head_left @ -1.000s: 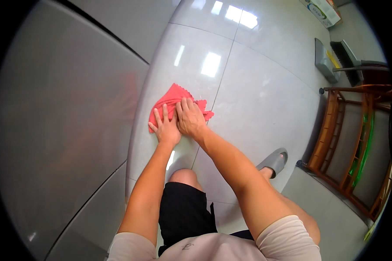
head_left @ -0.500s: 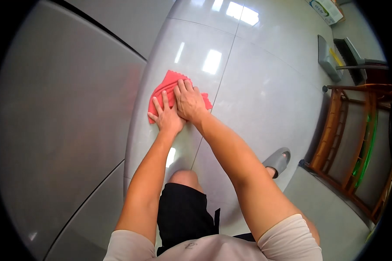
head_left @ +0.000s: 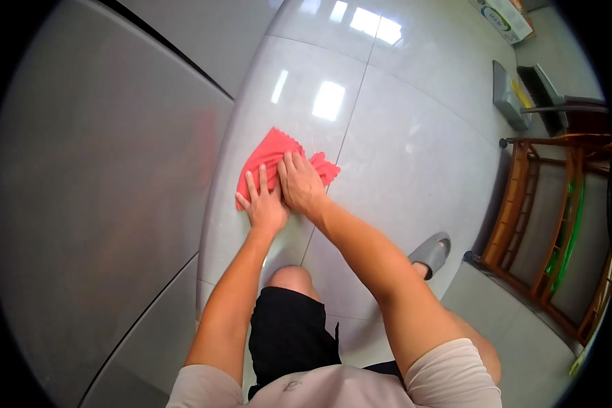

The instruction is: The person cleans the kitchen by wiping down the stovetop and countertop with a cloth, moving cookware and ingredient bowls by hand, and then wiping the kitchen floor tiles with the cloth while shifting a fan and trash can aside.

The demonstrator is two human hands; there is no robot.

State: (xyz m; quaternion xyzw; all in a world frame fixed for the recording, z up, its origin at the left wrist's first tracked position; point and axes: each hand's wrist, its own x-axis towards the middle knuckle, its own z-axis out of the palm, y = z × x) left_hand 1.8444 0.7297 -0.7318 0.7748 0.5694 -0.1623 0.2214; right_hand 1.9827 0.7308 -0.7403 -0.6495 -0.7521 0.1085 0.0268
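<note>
A red cloth (head_left: 273,145) with a scalloped edge lies rumpled on the glossy grey tile floor (head_left: 415,156). My left hand (head_left: 265,207) presses down on its lower left part with the fingers spread. Beside it, touching it, my right hand (head_left: 301,182) has its fingers together and bent over the cloth. Folds gather around both hands, and a bunched corner sticks out to the right. The fabric under the palms is hidden.
Grey smooth panels (head_left: 109,156) rise along the left. My foot in a grey slipper (head_left: 432,256) is on the floor at right. Further right stand a brown wooden rack (head_left: 517,211), a dustpan (head_left: 506,95), a broom (head_left: 542,92) and a white box (head_left: 506,19).
Both hands and the red cloth have come closer to my body. More of the cloth now bunches out to the right of my right hand. The view has shifted slightly.
</note>
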